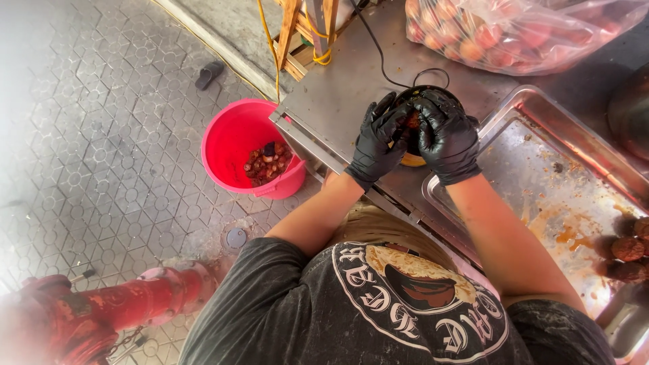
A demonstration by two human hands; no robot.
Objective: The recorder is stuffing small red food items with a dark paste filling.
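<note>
Both my hands wear black gloves and meet over a small round black machine (433, 94) on the steel counter (338, 94). My left hand (380, 138) and my right hand (445, 135) press together around a small reddish-brown fruit (411, 120) at the machine's top. A yellow-orange cup or base (412, 160) peeks out below my hands. The fruit is mostly hidden by my fingers.
A pink bucket (233, 135) with fruit scraps stands on the paved ground to the left. A steel tray (561, 182) with juice stains and dark round fruits (629, 249) lies right. A clear bag of reddish fruit (500, 30) sits at the back. A red hydrant (101, 314) is lower left.
</note>
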